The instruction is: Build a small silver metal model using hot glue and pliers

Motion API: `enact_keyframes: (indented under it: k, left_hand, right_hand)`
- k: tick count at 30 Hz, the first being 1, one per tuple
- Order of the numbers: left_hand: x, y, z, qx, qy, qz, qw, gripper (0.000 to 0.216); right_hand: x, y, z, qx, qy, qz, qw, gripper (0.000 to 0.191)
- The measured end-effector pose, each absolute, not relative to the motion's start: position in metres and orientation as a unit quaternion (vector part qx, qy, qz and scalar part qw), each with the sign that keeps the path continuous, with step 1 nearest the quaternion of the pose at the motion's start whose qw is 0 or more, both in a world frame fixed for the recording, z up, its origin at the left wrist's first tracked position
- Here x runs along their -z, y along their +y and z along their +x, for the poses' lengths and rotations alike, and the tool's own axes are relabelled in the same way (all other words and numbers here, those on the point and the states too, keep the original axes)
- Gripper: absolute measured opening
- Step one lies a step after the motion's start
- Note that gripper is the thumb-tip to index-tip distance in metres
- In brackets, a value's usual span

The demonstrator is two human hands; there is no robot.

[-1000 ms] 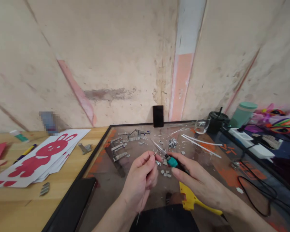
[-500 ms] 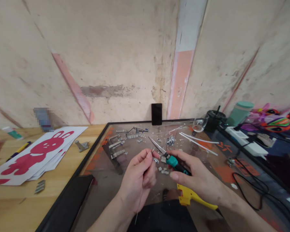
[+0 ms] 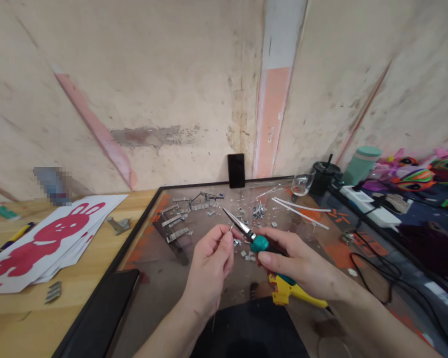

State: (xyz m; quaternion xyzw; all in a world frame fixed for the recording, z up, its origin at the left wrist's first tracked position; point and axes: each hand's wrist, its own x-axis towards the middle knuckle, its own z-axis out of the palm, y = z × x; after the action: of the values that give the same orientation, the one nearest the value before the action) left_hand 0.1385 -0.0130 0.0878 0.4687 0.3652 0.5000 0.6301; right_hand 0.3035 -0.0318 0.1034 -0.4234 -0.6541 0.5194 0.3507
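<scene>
Needle-nose pliers (image 3: pixel 259 243): teal-handled, gripped in right hand (image 3: pixel 296 256), silver nose angled forward-left.
Thin wire (image 3: pixel 213 320): pinched in left hand (image 3: pixel 211 256), tail hanging below.

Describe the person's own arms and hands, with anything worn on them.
The left hand and right hand are five-fingered human hands, with no gloves, rings or watch visible. Both forearms are bare as far as the picture shows, with no sleeves in view.

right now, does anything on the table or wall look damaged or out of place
Yes: the wall looks damaged, with a dark, rough patch breaking its pale surface left of the phone. On the table, metal bits lie scattered near the pliers, some in a loose heap, which looks untidy.
</scene>
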Motion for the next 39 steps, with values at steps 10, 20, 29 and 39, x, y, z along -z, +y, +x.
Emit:
enact_keyframes:
  k: [10, 20, 29, 39]
  left_hand:
    - [-0.081, -0.007, 0.139, -0.502, 0.39, 0.497, 0.59, 0.022]
    - [-0.093, -0.014, 0.137, -0.513, 0.305, 0.39, 0.702, 0.018]
    - [-0.091, -0.013, 0.137, -0.489, 0.323, 0.425, 0.69, 0.021]
    - [-0.073, -0.004, 0.136, -0.489, 0.411, 0.56, 0.527, 0.022]
  right_hand:
    - [-0.101, -0.03, 0.301, -0.432, -0.694, -0.466, 0.34, 0.036]
    - [-0.108, -0.033, 0.306, -0.458, -0.717, -0.411, 0.327, 0.037]
    - [-0.107, -0.035, 0.305, -0.334, -0.753, -0.489, 0.286, 0.038]
    - [-0.1, -0.03, 0.306, -0.408, -0.722, -0.459, 0.319, 0.028]
